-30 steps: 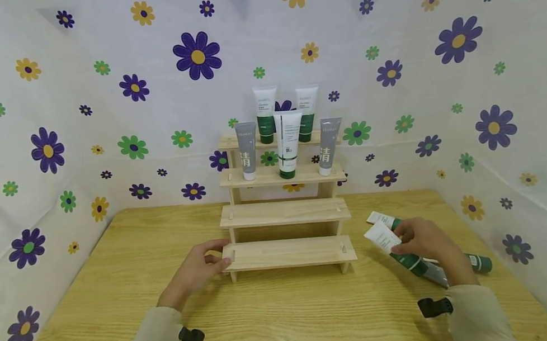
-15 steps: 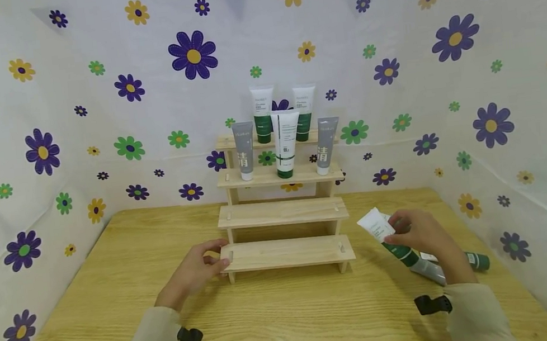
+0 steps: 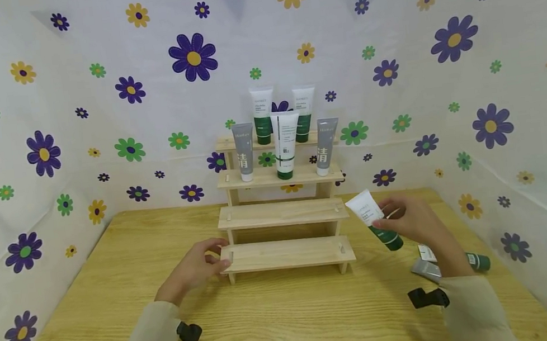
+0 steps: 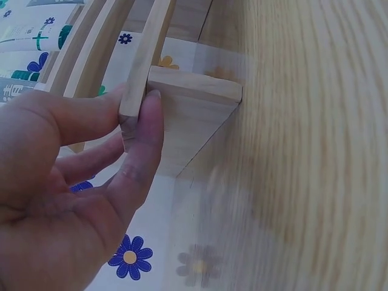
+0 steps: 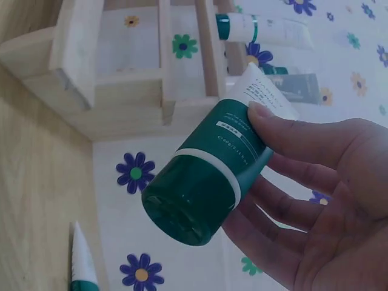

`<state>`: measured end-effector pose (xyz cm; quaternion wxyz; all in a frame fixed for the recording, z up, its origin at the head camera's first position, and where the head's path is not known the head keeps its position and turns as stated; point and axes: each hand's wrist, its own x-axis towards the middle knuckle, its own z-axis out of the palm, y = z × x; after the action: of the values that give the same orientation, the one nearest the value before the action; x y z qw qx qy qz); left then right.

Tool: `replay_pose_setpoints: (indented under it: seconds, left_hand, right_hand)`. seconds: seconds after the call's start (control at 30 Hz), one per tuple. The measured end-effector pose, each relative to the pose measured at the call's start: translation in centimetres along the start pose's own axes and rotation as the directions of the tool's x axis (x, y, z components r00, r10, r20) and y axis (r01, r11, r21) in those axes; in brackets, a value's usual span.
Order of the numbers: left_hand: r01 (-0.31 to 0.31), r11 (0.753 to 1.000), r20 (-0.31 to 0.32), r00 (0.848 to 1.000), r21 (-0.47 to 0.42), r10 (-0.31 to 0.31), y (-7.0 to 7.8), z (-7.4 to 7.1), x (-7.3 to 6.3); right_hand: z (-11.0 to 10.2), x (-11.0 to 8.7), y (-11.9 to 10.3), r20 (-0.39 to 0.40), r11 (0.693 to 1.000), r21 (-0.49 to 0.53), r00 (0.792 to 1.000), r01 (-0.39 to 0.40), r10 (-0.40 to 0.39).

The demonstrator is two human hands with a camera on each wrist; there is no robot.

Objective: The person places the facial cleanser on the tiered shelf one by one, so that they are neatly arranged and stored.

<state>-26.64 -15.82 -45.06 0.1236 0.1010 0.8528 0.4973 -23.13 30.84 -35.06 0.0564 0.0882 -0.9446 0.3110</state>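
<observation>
A four-tiered wooden display shelf (image 3: 287, 252) stands on the table. My left hand (image 3: 195, 270) pinches the left end of its lowest board between thumb and fingers, as the left wrist view shows closely. Off the shelf's right side, my right hand (image 3: 413, 219) holds a white-and-green squeeze tube (image 3: 363, 208) above the table, tilted with its green cap end down. The thumb lies across the tube's front in the right wrist view. On the second-highest tier stand a grey tube (image 3: 245, 151), a white tube (image 3: 287, 143) and another grey tube (image 3: 326, 146).
Two white-and-green tubes, one left (image 3: 263, 115) and one right (image 3: 304, 112), stand on the top tier. Beneath the right forearm lie a grey tube (image 3: 425, 270) and a green-capped tube (image 3: 478, 261), partly hidden. A flower-patterned sheet (image 3: 155, 111) surrounds the table (image 3: 271, 328).
My right hand has lifted the white-and-green tube off the pile and moved it up and left toward the shelf. The left hand keeps its place on the lowest board.
</observation>
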Motion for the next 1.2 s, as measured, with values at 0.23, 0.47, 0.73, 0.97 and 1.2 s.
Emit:
replay_pose_setpoints:
  seconds: [0.23,0.47,0.73,0.97,1.2]
  left_hand:
    - [-0.007,1.0,-0.011,1.0,0.029,0.007,-0.1,-0.1,0.2]
    - [-0.008,0.999,-0.009,1.0,0.036,0.009,-0.2,-0.1,0.2]
    - [-0.012,0.999,-0.013,1.0,0.042,0.013,-0.2,-0.1,0.2]
    - [-0.015,0.999,-0.008,1.0,0.05,0.016,-0.2,-0.1,0.1]
    - [-0.008,0.999,-0.01,1.0,0.045,0.008,-0.3,-0.2,0.3]
  right_hand:
    - [-0.1,1.1,-2.3,-0.059,0.998,0.039,0.997,0.042,-0.039]
    - [0.8,2.4,-4.5,-0.125,0.994,0.1,0.991,0.053,-0.041]
    - [2.5,4.1,-5.9,-0.14,0.979,0.187,0.989,0.079,-0.053]
    - [4.2,5.5,-6.9,-0.158,0.963,0.257,0.987,0.081,-0.041]
    - [5.7,6.4,-8.2,-0.147,0.948,0.31,0.989,0.072,-0.028]
